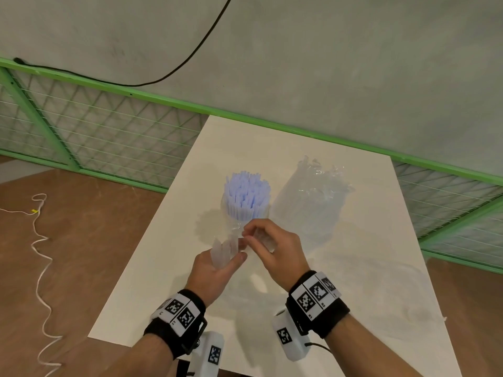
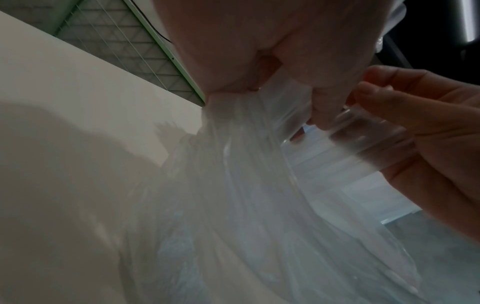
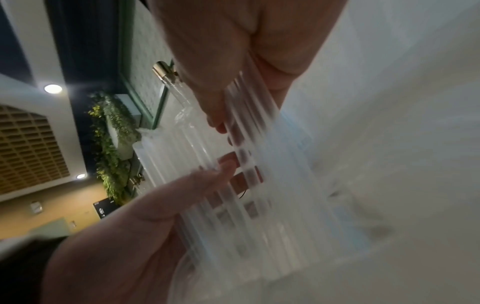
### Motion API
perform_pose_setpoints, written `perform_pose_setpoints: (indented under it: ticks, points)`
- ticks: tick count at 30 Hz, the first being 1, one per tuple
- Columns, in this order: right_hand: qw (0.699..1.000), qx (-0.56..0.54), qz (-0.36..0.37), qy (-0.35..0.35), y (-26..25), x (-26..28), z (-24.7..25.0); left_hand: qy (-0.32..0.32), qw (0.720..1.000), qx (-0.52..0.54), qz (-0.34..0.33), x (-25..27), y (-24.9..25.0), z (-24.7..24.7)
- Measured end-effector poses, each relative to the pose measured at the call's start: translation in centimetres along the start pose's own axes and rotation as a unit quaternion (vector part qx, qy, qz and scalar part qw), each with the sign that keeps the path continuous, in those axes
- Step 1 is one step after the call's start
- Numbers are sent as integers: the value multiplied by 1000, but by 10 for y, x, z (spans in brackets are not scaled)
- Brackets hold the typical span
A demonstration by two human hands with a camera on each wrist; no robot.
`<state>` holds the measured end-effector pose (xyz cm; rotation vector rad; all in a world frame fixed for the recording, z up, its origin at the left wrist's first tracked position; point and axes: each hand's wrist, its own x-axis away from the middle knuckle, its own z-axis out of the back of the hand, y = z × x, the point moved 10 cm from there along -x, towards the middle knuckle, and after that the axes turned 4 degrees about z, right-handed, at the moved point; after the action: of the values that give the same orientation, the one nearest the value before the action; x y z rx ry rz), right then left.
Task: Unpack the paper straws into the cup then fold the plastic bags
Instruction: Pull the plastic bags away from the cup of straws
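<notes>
A clear cup [image 1: 246, 210] packed with pale blue paper straws [image 1: 246, 190] stands mid-table. Just in front of it, both hands hold a gathered, pleated clear plastic bag [image 1: 224, 251] above the white table [image 1: 353, 281]. My left hand [image 1: 217, 270] grips the bunched bag from below, thumb across it. My right hand [image 1: 275, 248] pinches the bag's upper edge with fingertips. In the left wrist view the bag [image 2: 246, 185] hangs from the left hand [image 2: 233, 41], with the right hand [image 2: 428, 133] beside it. The right wrist view shows the pleated bag [image 3: 259, 195] between the right hand [image 3: 221, 51] and the left hand [image 3: 130, 236].
A second crumpled clear plastic bag [image 1: 313, 202] lies right of the cup; what it holds is unclear. A green mesh railing [image 1: 109, 131] runs behind the table. A white cord [image 1: 40, 254] trails on the brown floor at left, and a black cable [image 1: 190, 55] hangs on the wall.
</notes>
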<state>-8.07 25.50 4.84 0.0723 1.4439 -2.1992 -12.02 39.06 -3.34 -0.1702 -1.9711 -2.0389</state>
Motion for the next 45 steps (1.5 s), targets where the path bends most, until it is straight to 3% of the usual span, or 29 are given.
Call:
perform_pose_setpoints:
  ticks: [6, 8, 11, 15, 21, 25, 34, 37, 41, 45]
  points:
    - [987, 121, 102, 14, -20, 6, 14, 12, 999, -21, -35, 2, 10, 1]
    - [990, 111, 92, -7, -17, 9, 12, 18, 999, -29, -39, 1, 10, 0]
    - [996, 84, 19, -15, -7, 9, 15, 12, 998, -30, -46, 1, 8, -3]
    - [994, 68, 55, 70, -42, -5, 62, 2, 999, -17, -43, -1, 2, -3]
    - [968, -23, 129, 212, -138, -35, 177, -1, 998, -22, -57, -1, 4, -4]
    - [962, -26, 142, 233, -148, -51, 212, -1, 998, -35, -61, -1, 5, -4]
    - [991, -24, 94, 87, -77, -86, 160, 4, 997, -39, -68, -1, 5, -4]
    - [992, 69, 89, 51, -53, -87, 134, 5, 997, -32, -69, -1, 6, -5]
    - [958, 268, 90, -53, -20, -81, 97, 4, 998, -18, -63, -2, 3, -4]
    - [932, 311, 16, -183, 11, -68, 75, 7, 998, -14, -60, -1, 4, -3]
